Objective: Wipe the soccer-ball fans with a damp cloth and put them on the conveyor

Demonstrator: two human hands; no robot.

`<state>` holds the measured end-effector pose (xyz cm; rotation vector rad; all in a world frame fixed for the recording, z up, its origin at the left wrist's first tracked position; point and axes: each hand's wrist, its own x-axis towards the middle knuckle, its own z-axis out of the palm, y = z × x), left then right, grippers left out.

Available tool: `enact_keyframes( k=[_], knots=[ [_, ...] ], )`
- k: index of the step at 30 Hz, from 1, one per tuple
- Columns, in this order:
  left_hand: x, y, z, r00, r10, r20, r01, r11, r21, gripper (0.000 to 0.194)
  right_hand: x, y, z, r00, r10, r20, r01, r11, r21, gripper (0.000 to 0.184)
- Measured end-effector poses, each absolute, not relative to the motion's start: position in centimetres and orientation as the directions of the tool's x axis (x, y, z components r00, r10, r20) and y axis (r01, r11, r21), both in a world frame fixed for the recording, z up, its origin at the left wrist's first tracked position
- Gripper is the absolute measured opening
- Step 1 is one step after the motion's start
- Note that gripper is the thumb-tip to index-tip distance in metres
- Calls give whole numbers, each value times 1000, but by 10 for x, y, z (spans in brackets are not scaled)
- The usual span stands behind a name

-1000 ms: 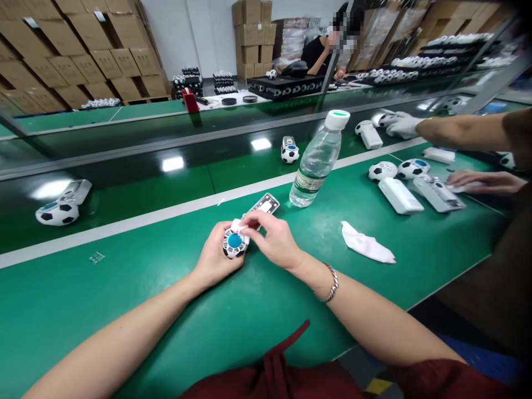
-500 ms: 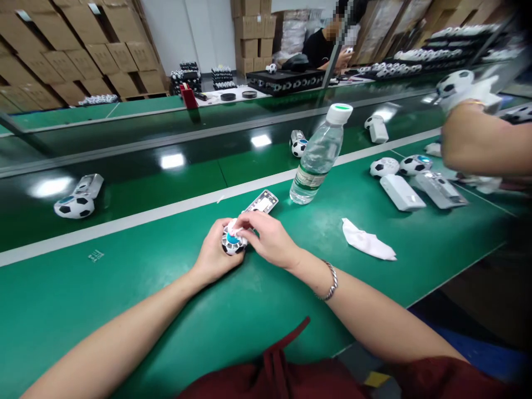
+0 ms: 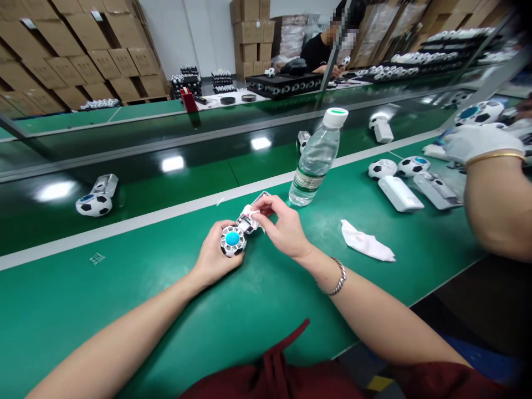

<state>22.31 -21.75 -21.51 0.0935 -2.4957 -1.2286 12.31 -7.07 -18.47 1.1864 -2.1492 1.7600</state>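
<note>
My left hand [image 3: 211, 252] is wrapped round the ball end of a soccer-ball-patterned device [image 3: 233, 239], which has a blue round centre facing up. The device's light-coloured handle part points away to the upper right, partly hidden by my other hand. Between the thumb and fingers of my right hand [image 3: 282, 224] is a crumpled white cloth [image 3: 251, 215], pressed on the handle close to the ball. Another white cloth [image 3: 368, 242] lies on the green table to the right of my hands.
A water bottle [image 3: 315, 163] stands beyond my right hand. Several similar ball devices [image 3: 401, 193] lie at the right, near a co-worker's gloved hand [image 3: 484, 144]. More devices [image 3: 95, 204] sit on the dark green belt behind the white strip [image 3: 166, 213]. Across it, another person works by black trays [image 3: 286, 83].
My right hand has moved the cloth off the blue centre, up and right onto the handle. The device on the left of the belt has shifted right. The co-worker's arm at right has come lower.
</note>
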Motion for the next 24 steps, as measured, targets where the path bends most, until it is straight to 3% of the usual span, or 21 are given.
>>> enact_keyframes(
  k=[6, 14, 18, 21, 24],
  knots=[
    [199, -238, -212, -935, -255, 248, 51, 595, 802, 54, 122, -71, -193, -636, -590, 498, -680, 122, -723, 14],
    [84, -318, -212, -854, -377, 359, -69, 765, 640, 52, 108, -73, -219, -572, -783, 245, -710, 324, -625, 21],
    [92, -345, -206, -835, -409, 369, -142, 807, 573, 74, 105, -71, -224, -609, -762, 219, -723, 420, -549, 22],
    [127, -371, -197, -675, -526, 517, -264, 827, 496, 85, 105, -72, -226, -618, -761, 198, -722, 450, -526, 24],
    [158, -405, -190, -315, -776, 546, -610, 606, 510, 90, 104, -74, -226, -585, -790, 184, -735, 420, -533, 25]
  ],
)
